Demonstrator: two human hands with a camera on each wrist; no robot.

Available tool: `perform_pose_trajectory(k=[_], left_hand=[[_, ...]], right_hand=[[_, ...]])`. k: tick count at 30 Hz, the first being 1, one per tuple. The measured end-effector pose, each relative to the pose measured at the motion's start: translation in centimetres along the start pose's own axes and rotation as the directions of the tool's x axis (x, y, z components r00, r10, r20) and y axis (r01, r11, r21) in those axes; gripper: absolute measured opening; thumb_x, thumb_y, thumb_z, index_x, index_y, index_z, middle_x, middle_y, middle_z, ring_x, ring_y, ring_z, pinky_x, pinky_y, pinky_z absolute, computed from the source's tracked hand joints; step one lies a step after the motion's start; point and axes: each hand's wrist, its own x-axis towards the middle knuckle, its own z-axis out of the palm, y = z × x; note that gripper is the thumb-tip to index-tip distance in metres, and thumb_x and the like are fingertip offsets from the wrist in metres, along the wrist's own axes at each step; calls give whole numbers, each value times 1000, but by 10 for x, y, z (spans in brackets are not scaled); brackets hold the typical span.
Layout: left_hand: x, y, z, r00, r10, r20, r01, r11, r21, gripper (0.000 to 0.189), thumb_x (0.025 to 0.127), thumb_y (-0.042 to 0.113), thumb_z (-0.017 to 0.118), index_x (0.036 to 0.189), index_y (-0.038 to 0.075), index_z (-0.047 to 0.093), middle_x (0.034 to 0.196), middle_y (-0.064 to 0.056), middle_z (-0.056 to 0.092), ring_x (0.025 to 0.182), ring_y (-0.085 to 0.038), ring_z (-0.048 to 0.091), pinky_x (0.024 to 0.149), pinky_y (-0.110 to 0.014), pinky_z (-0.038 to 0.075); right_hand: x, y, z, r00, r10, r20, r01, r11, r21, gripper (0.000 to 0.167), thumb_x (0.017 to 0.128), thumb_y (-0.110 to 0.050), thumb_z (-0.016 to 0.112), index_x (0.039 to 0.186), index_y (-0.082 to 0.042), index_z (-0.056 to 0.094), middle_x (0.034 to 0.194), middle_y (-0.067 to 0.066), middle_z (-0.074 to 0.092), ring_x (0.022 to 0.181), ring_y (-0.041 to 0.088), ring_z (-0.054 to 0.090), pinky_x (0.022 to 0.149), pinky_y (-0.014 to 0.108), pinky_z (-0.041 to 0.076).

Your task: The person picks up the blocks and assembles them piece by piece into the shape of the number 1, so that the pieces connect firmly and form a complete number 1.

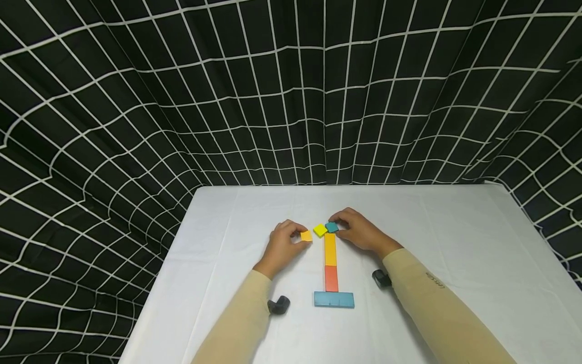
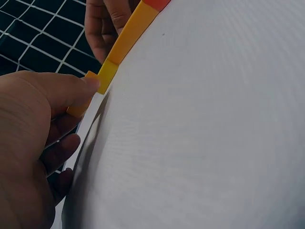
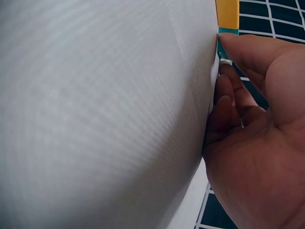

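Note:
In the head view my left hand (image 1: 283, 245) pinches a small orange block (image 1: 306, 236) between thumb and fingers, just left of a yellow block (image 1: 320, 230). My right hand (image 1: 360, 231) pinches a small teal block (image 1: 332, 227), which lies against the yellow one, at the far end of a column. That column holds a long orange-yellow block (image 1: 330, 249), then a red block (image 1: 331, 278). Across its near end lies a long blue block (image 1: 334, 300). The left wrist view shows the thumb over the orange block (image 2: 78, 108); in the right wrist view the teal block (image 3: 228, 31) is mostly hidden by fingers.
A white cloth covers the table (image 1: 454, 227). Behind and beside it hang black curtains (image 1: 309, 101) with a white grid. A dark wrist device sits under each forearm, the left one (image 1: 279, 305) near the blue block and the right one (image 1: 381, 278) beside the column.

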Motion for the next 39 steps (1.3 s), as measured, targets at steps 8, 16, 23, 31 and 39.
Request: perform_pose_trajectory(k=[8,16,23,31,39], left_hand=[[5,-5,7,999,28,14,-29,999,37,30,91,25,93,117,18,80,110,11,68,105,-14,58,99,-47,40],[7,-4,9,999,37,29,-38,998,49,31,91,24,93,118,18,80,113,11,70,108,-14,58,100,-47,38],[7,-3,10,999,32,33,-34,998,51,32,90,25,93,119,18,80,114,11,71,110,-15,59,101,-47,37],[7,-2,10,999,23,34,-25,998,63,31,91,25,92,118,18,80,114,11,70,109,-15,59,102,-47,38],[7,-2,11,999,35,25,-37,997,70,31,91,24,93,118,18,80,113,10,71,109,-15,59,100,-45,38]], right_hand=[[-1,-1,-1,1000,-16,2,16,1000,0,35,99,-4,77,133,-10,73,131,8,62,125,31,56,115,52,43],[-3,-2,-2,1000,-28,-6,28,1000,14,35,98,-3,78,133,-9,73,130,8,63,124,31,57,114,51,44],[-4,-2,-1,999,-39,-9,39,999,11,35,98,-2,78,133,-7,73,129,9,63,122,31,57,113,52,45],[-3,-2,-2,1000,-29,-4,29,999,14,36,98,-3,78,133,-8,72,129,9,62,122,31,57,113,51,45],[-4,-2,-2,999,-35,-2,35,999,16,35,99,-4,78,133,-9,72,129,8,62,122,30,57,113,51,45]])
